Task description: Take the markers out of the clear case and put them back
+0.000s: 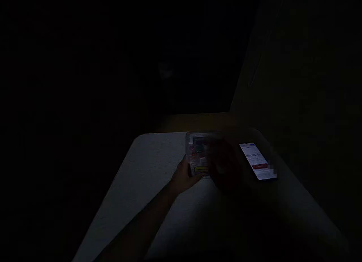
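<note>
Low light throughout. Left hand point(183, 176) at the package's near left corner, closed narrow on a clear plastic package point(198, 154) with a yellow label strip along its near edge; contents blurred. Right hand point(224, 166) just right of the package, dark and blurred; cannot tell whether open, closed or touching. Phone point(255, 161) lies further right of the package, screen lit with digits and a red bar. White table point(141, 179) beneath the package.

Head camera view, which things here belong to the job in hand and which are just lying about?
In use: clear plastic package, held by the left hand; right hand, dark and blurred over it.
Lying about: smartphone with lit screen; white table beneath.
</note>
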Action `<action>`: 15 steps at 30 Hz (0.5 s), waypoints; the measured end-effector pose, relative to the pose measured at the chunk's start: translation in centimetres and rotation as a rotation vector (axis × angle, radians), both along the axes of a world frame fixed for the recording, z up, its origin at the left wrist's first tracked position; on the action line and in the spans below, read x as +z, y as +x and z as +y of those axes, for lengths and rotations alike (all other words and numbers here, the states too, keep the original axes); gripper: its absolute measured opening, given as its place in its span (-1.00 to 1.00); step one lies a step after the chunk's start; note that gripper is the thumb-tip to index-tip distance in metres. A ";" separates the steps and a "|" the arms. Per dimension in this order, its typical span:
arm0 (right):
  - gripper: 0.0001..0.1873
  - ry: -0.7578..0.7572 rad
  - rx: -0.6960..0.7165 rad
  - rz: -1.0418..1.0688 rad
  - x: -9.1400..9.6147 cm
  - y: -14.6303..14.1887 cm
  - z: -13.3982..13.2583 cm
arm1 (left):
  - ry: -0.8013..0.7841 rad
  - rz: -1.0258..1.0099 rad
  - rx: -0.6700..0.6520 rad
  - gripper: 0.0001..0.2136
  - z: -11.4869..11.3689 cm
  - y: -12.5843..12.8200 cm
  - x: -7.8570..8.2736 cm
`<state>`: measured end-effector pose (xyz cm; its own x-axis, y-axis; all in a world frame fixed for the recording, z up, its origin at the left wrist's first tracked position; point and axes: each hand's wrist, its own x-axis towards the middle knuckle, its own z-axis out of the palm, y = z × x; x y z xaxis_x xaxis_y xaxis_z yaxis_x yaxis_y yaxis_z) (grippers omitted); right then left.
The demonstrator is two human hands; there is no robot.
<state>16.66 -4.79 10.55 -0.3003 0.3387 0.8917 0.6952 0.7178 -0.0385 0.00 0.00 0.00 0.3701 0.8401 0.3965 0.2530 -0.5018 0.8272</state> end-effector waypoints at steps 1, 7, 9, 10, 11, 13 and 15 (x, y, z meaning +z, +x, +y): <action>-0.83 0.008 0.015 0.029 -0.1 -0.1 0.1 | 0.000 -0.005 0.012 -0.42 -0.1 0.1 0.1; -0.81 0.022 0.089 0.090 -0.4 0.2 0.7 | -0.049 -0.054 0.036 -0.43 -0.5 0.5 0.9; -0.80 0.009 0.097 0.083 -0.3 0.4 0.8 | -0.078 -0.070 0.028 -0.42 -0.5 0.7 1.1; -0.81 -0.001 0.093 0.078 -0.2 0.5 0.8 | -0.089 -0.080 0.024 -0.42 -0.6 0.7 1.2; -0.81 -0.008 0.088 0.071 -0.2 0.6 0.8 | -0.099 -0.091 0.023 -0.42 -0.6 0.7 1.2; -0.83 0.005 0.082 0.058 -0.2 0.6 0.9 | -0.117 -0.108 0.024 -0.43 -0.6 0.8 1.3; -0.84 0.014 0.084 0.049 -0.2 0.6 1.0 | -0.138 -0.128 0.025 -0.41 -0.6 0.8 1.2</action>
<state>17.29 -3.82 10.33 -0.2829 0.3015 0.9105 0.6303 0.7740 -0.0604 0.79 -0.56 1.21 0.3021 0.8980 0.3198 0.1521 -0.3766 0.9138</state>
